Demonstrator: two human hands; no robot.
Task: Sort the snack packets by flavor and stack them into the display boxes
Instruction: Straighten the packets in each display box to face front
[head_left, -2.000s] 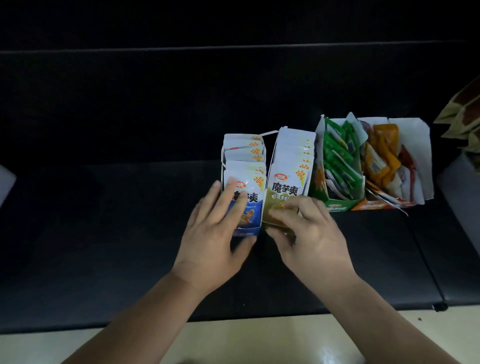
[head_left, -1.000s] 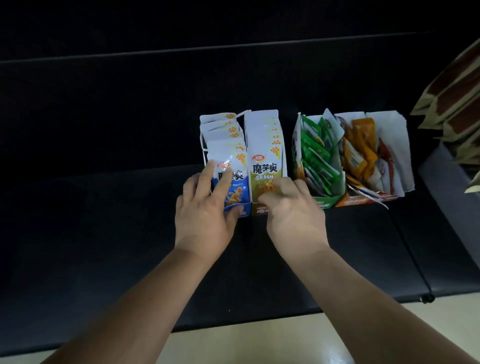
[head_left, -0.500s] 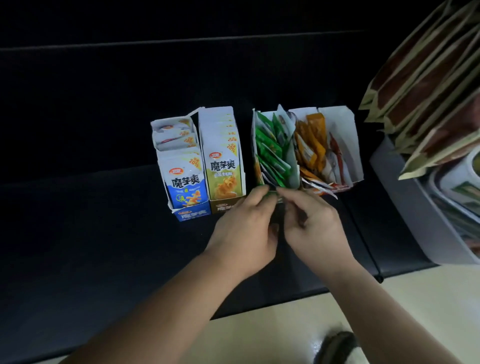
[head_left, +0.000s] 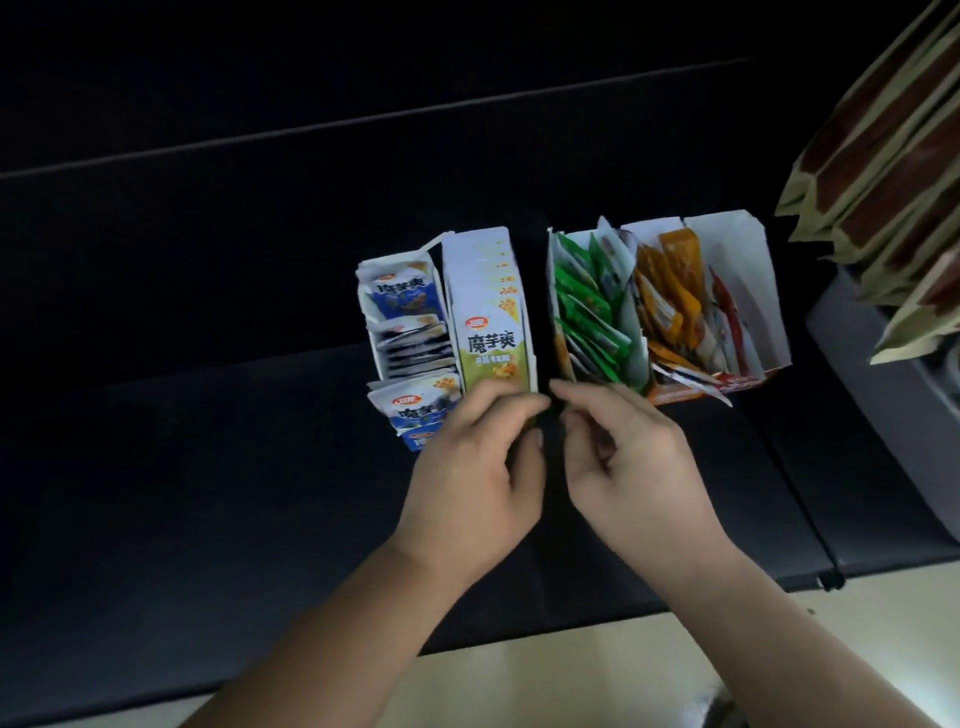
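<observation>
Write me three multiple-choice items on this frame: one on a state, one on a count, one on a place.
1. The packets in the orange box lie: A) loose and jumbled B) in a tight upright stack C) flat on the bench
2. Display boxes in the row: A) two B) four C) six
3. At the row's far left stands: A) the orange box B) the blue box C) the green box
Answers: 1 A, they tilt every way; 2 B, four stand side by side; 3 B, it ends the row on the left.
</observation>
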